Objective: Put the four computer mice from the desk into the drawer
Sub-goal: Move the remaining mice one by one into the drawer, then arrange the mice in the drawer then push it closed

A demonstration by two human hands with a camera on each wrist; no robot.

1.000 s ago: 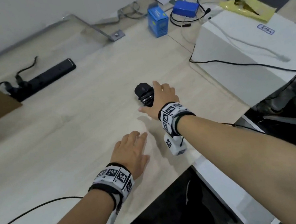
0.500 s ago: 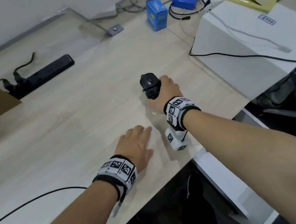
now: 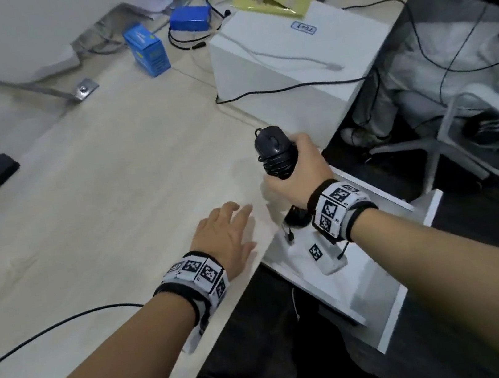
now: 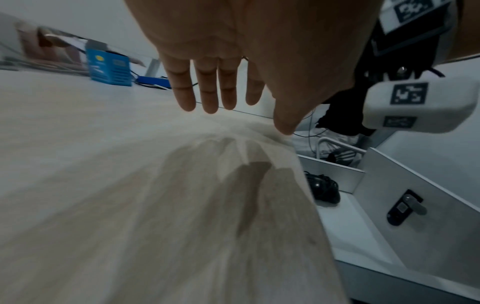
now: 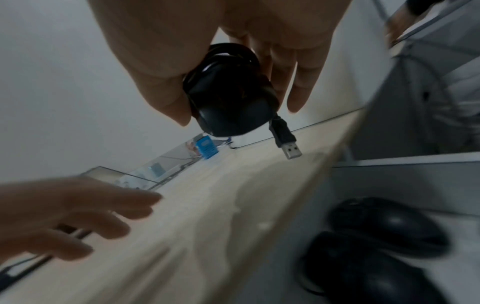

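The right hand (image 3: 299,171) is clamped around a black wired computer mouse (image 3: 274,152) with its cable wound round the body, lifted off the pale wood-grain desk (image 3: 87,193) near the desk's right edge. From the head view only the mouse's top and scroll wheel show; the right wrist view gives the underside — thumb on one flank, fingers (image 5: 301,82) on the other, and a loose silver USB plug (image 5: 292,151) dangling below the grip.

The left hand (image 3: 227,235) lies flat on the desk with fingers straight and slightly spread, holding nothing; the left wrist view confirms the fingers apart.

The open white drawer (image 3: 363,288) sits below the desk edge, beneath the right wrist. The head view shows just a dark scrap of its contents past the wristband, but the right wrist view reveals two black mice (image 5: 384,224) lying close together inside. The left wrist view shows one cable-wrapped black mouse (image 4: 323,190) near the drawer's back wall.
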